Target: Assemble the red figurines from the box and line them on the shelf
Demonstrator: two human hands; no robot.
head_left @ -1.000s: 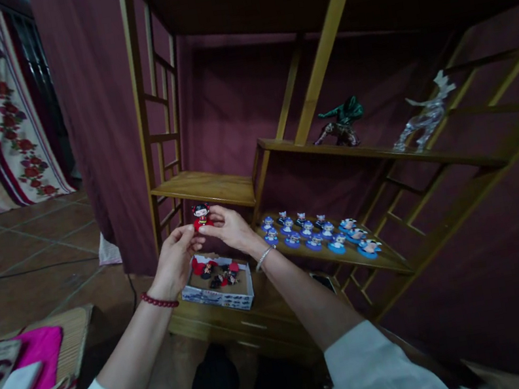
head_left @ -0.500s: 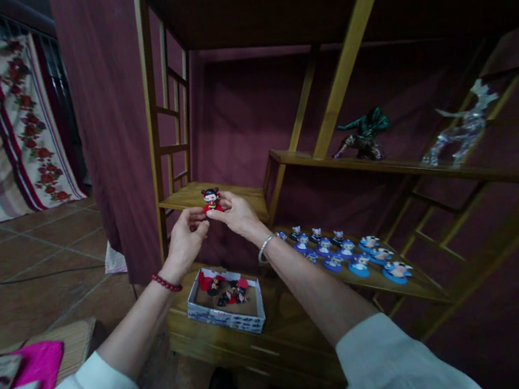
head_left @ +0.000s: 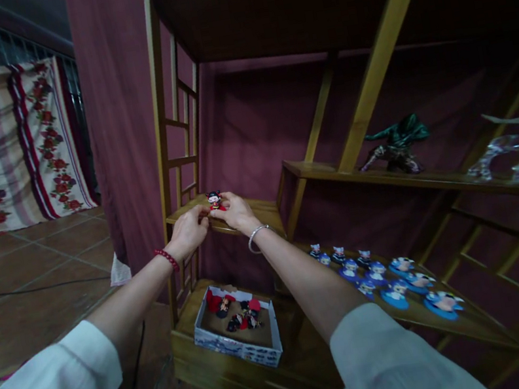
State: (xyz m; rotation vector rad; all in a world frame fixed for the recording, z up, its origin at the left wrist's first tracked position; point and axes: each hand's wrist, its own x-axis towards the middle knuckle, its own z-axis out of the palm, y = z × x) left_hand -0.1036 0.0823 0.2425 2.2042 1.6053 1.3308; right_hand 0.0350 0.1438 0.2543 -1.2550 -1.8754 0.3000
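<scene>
Standing largest, the wooden shelf unit (head_left: 384,54) includes a small left shelf (head_left: 265,211); below it sits a printed box (head_left: 238,351) holding several dark-and-red figures (head_left: 223,305). The right hand (head_left: 239,214) pinches a red-and-black figurine (head_left: 214,200) between thumb and fingers; the left hand (head_left: 190,231) has its fingers bent close at the opposite side, grip not determinable. The figurine is on or just over the small shelf; which cannot be confirmed. Judged light, rigid and smooth, probably plastic, it is best held low around the body, sparing the head.
</scene>
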